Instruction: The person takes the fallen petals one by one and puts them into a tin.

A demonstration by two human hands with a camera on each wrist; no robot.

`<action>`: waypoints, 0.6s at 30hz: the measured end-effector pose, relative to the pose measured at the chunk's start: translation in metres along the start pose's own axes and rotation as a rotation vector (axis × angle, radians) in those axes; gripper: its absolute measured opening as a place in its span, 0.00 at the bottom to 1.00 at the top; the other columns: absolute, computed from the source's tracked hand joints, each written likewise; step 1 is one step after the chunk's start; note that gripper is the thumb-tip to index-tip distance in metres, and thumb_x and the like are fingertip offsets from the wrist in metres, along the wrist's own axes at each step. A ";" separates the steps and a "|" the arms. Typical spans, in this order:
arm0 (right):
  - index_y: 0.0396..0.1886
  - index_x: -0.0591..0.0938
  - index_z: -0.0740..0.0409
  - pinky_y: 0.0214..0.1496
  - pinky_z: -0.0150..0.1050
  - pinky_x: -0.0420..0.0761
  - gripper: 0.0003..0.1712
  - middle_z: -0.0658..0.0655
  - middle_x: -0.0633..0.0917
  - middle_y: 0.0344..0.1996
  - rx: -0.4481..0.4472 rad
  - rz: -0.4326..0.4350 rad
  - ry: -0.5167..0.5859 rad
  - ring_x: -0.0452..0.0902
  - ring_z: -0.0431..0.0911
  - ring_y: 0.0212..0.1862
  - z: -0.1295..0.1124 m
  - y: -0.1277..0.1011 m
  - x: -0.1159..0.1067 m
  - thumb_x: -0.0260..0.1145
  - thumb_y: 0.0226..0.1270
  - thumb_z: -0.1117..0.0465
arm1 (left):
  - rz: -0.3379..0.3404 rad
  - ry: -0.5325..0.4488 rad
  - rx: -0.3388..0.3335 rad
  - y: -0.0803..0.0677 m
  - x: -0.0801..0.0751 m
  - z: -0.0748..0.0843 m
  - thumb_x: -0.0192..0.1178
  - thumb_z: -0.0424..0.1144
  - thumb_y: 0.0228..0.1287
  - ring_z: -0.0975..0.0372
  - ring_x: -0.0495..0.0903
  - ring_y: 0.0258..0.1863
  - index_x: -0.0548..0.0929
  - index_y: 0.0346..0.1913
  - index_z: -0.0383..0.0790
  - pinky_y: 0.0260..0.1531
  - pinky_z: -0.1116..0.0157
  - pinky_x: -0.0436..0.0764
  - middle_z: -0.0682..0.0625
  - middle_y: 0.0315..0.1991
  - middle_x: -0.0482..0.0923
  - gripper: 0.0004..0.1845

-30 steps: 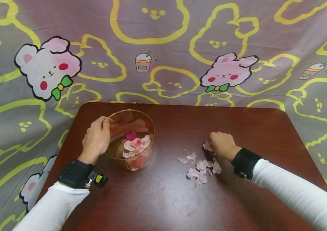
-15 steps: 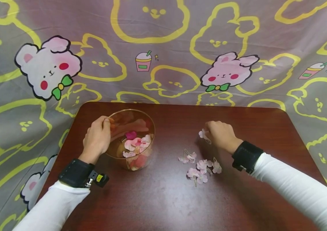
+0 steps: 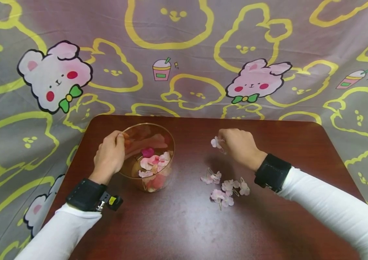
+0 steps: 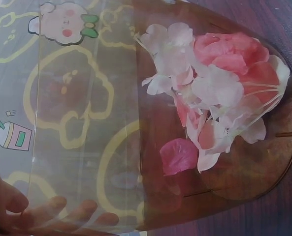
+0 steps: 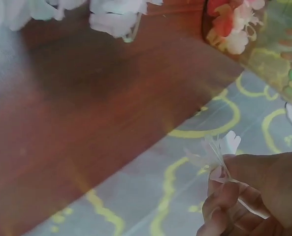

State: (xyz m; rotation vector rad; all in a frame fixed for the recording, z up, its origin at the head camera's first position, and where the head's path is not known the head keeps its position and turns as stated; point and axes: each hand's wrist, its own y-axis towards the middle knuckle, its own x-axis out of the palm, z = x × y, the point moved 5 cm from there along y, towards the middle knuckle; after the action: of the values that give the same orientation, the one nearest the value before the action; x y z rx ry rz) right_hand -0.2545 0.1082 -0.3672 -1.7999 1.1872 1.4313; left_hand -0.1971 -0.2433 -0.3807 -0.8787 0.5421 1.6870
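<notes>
Pink cloth flower pinched up off the smooth dark red surface (image 3: 268, 137).

Round see-through bowl (image 3: 167, 144) gripped at its rim by the left hand (image 3: 110, 156), thumb curled over the edge; inside, soft thin petals (image 3: 153, 162) in pale pink, white and deep pink, heaped loosely. Small pale pink flower (image 3: 216, 143) with floppy petals and thin stringy threads, pinched in the curled fingers of the right hand (image 3: 240, 147), up in the air, between the bowl and the far edge. More flowers (image 3: 226, 187) of the same kind lying near the right wrist. Now lifted higher and closer to the bowl than half a second ago; bowl and left hand just as before.
</notes>
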 end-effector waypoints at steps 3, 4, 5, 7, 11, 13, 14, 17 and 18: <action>0.34 0.84 0.54 0.25 0.36 0.70 0.03 0.49 0.82 0.21 -0.037 0.015 -0.023 0.76 0.43 0.26 -0.012 0.002 -0.006 0.66 0.69 0.63 | 0.002 0.003 0.001 0.000 0.000 0.000 0.28 0.53 0.82 0.40 0.79 0.54 0.76 0.62 0.43 0.45 0.40 0.72 0.37 0.58 0.80 0.28; 0.33 0.84 0.54 0.25 0.37 0.70 0.03 0.49 0.82 0.21 -0.049 0.023 -0.026 0.76 0.43 0.25 -0.016 0.003 -0.007 0.66 0.69 0.63 | 0.003 0.004 0.002 0.000 0.000 0.000 0.28 0.53 0.82 0.39 0.79 0.54 0.76 0.62 0.43 0.45 0.39 0.72 0.37 0.58 0.80 0.28; 0.34 0.84 0.54 0.25 0.37 0.70 0.03 0.49 0.82 0.21 -0.060 0.029 -0.025 0.76 0.43 0.25 -0.020 0.004 -0.009 0.67 0.69 0.63 | 0.002 0.005 0.002 -0.001 0.000 0.000 0.28 0.53 0.82 0.39 0.79 0.54 0.76 0.62 0.43 0.46 0.39 0.72 0.37 0.58 0.79 0.28; 0.34 0.84 0.54 0.26 0.37 0.70 0.03 0.49 0.82 0.21 -0.080 0.042 -0.024 0.76 0.43 0.26 -0.027 0.005 -0.012 0.66 0.69 0.63 | 0.000 0.006 0.001 -0.001 0.000 0.000 0.28 0.53 0.82 0.39 0.79 0.54 0.75 0.63 0.42 0.46 0.38 0.72 0.36 0.58 0.79 0.28; 0.32 0.83 0.53 0.26 0.37 0.69 0.04 0.49 0.80 0.21 -0.112 0.063 -0.015 0.75 0.42 0.26 -0.042 0.008 -0.014 0.66 0.69 0.64 | -0.004 0.006 -0.001 -0.001 -0.001 0.000 0.28 0.53 0.82 0.39 0.79 0.53 0.75 0.63 0.42 0.46 0.39 0.72 0.36 0.58 0.79 0.29; 0.30 0.82 0.53 0.26 0.36 0.68 0.06 0.48 0.80 0.20 -0.125 0.073 -0.012 0.75 0.42 0.26 -0.050 0.010 -0.015 0.65 0.70 0.63 | -0.004 0.006 0.001 0.000 -0.001 0.001 0.28 0.53 0.82 0.40 0.79 0.52 0.75 0.63 0.42 0.45 0.40 0.72 0.36 0.57 0.79 0.29; 0.30 0.82 0.52 0.25 0.36 0.68 0.07 0.48 0.79 0.20 -0.131 0.076 -0.010 0.75 0.42 0.26 -0.054 0.011 -0.016 0.65 0.70 0.63 | -0.003 0.006 0.001 0.000 -0.001 0.001 0.28 0.53 0.82 0.40 0.79 0.52 0.75 0.62 0.42 0.45 0.40 0.72 0.37 0.57 0.79 0.29; 0.29 0.81 0.51 0.25 0.37 0.68 0.08 0.48 0.79 0.21 -0.144 0.086 -0.011 0.76 0.42 0.27 -0.066 0.014 -0.017 0.66 0.71 0.61 | -0.004 0.003 -0.001 0.000 -0.001 0.001 0.28 0.53 0.82 0.41 0.79 0.51 0.76 0.62 0.43 0.44 0.41 0.72 0.37 0.56 0.80 0.29; 0.29 0.81 0.51 0.25 0.37 0.69 0.08 0.48 0.79 0.21 -0.146 0.090 -0.010 0.77 0.42 0.27 -0.070 0.015 -0.018 0.66 0.71 0.61 | -0.004 0.002 -0.001 0.000 0.000 0.001 0.28 0.53 0.82 0.41 0.79 0.51 0.76 0.62 0.43 0.44 0.42 0.72 0.37 0.56 0.80 0.29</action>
State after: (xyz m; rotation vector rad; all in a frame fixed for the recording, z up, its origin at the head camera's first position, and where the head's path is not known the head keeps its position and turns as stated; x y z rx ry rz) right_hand -0.2350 0.0482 -0.3289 -1.8540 1.1991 1.6135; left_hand -0.1971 -0.2431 -0.3800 -0.8821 0.5400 1.6828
